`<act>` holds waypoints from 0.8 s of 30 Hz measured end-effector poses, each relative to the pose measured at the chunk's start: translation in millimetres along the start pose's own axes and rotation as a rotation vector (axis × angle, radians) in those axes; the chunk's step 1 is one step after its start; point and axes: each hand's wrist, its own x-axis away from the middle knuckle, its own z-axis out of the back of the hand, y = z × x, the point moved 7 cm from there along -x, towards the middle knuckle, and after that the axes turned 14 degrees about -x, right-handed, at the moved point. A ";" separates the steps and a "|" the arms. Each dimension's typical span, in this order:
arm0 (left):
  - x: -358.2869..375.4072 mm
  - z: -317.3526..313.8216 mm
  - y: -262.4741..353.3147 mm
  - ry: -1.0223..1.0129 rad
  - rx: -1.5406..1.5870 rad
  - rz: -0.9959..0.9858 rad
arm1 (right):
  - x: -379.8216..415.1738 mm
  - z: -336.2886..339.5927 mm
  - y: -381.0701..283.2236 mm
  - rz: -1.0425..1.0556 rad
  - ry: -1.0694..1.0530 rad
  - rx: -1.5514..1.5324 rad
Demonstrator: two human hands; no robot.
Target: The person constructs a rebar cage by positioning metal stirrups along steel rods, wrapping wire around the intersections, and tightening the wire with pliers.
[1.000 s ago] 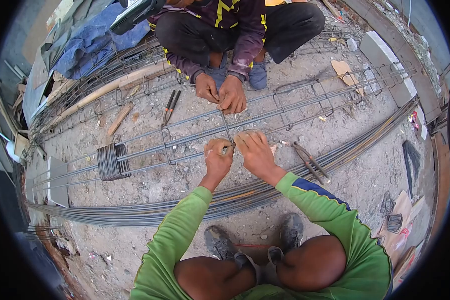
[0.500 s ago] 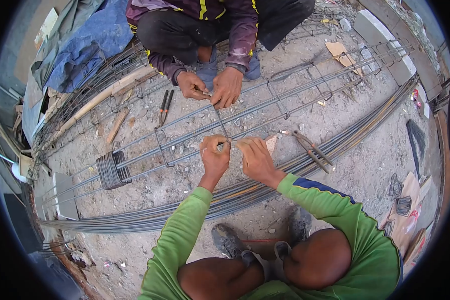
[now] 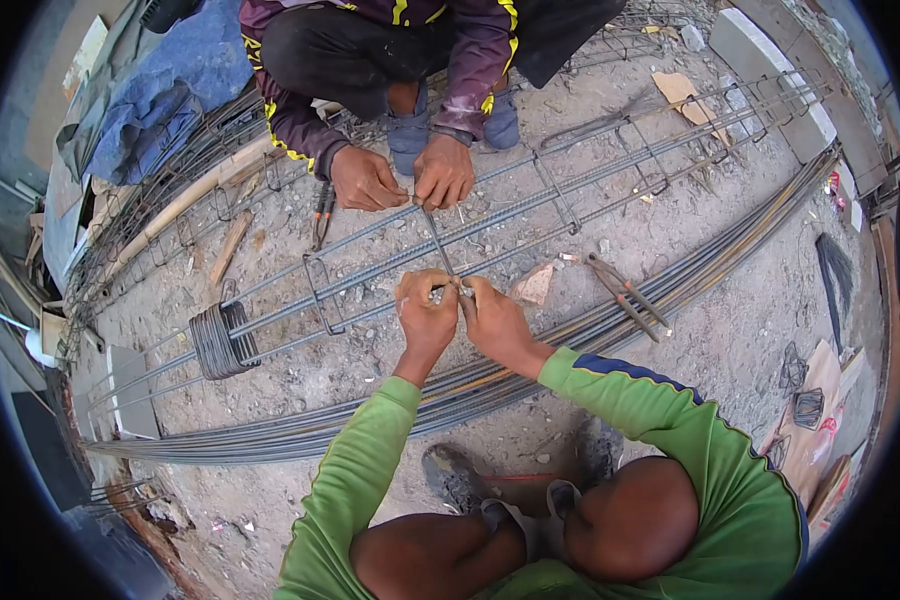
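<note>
A long rebar cage (image 3: 515,228) of ribbed bars and square stirrups runs across the ground before me. My left hand (image 3: 426,322) is closed in a pinch at the near bar, where the lower corner of a stirrup (image 3: 435,236) meets it. Close beside it, fingertips almost touching, my right hand (image 3: 498,325) pinches at the same joint. What lies between my fingertips is too small to make out. Across the cage, a co-worker's two hands (image 3: 367,180) work at the far end of that stirrup.
Pincers (image 3: 625,296) lie at right, and a second pair (image 3: 321,218) near the co-worker. A stack of stirrups (image 3: 217,343) hangs on the cage's left end. Long rebars (image 3: 300,432) lie bundled between cage and boots. Concrete blocks (image 3: 128,395) support the ends. Thin wires (image 3: 836,285) lie far right.
My right hand has moved left, up against my left hand at the joint. The co-worker's left-side hand has shifted left and partly covers the far pincers.
</note>
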 end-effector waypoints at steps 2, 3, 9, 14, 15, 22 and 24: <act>0.8 -0.2 -0.8 -0.005 -0.005 0.007 | 3.7 -2.2 9.4 -0.133 -0.005 -0.061; 0.9 0.4 -0.2 -0.002 0.006 0.012 | 3.9 -1.8 12.0 -0.133 -0.010 -0.059; 1.2 -0.1 3.6 0.031 0.013 -0.005 | -9.3 -5.1 44.4 0.047 -0.172 0.193; 2.2 -0.5 1.4 0.029 -0.005 -0.052 | -20.7 -7.9 43.5 0.149 -0.305 0.225; 3.2 -0.5 1.4 0.027 0.007 -0.070 | -18.5 -2.6 38.2 0.081 -0.354 0.227; -0.6 7.8 -1.1 -0.007 0.003 -0.234 | 8.4 4.2 -1.9 -0.137 -0.239 0.024; -1.4 12.3 -0.9 0.019 -0.024 -0.273 | 7.4 11.4 -17.0 -0.135 -0.190 -0.008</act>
